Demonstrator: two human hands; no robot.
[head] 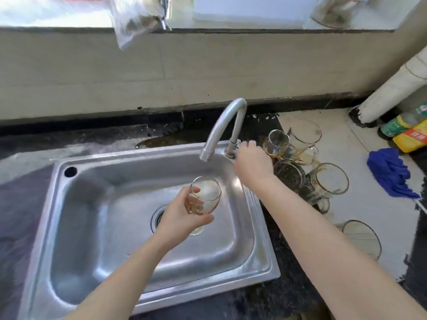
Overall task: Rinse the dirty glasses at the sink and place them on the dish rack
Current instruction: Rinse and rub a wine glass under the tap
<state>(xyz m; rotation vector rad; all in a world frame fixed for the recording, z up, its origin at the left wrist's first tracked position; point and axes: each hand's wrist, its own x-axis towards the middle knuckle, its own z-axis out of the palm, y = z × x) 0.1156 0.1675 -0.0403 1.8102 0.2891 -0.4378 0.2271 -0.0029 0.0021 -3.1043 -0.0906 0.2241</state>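
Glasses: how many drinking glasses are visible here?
6. One clear stemmed glass in the left hand over the steel sink; five stained glasses clustered on the pale counter to its right. Others may be hidden.

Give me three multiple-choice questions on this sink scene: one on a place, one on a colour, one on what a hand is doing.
1. Relative to the sink, where do the dirty glasses stand? A inside it; B on the counter to its right; C on the ledge behind it.
2. What colour is the cloth on the counter? A red; B white; C blue.
3. What is the left hand doing? A holding a wine glass over the basin; B lying flat on the counter; C hanging idle.
Answers: 1 B, they cluster beside the right rim. 2 C, it is bright blue. 3 A, its fingers curl round the bowl.
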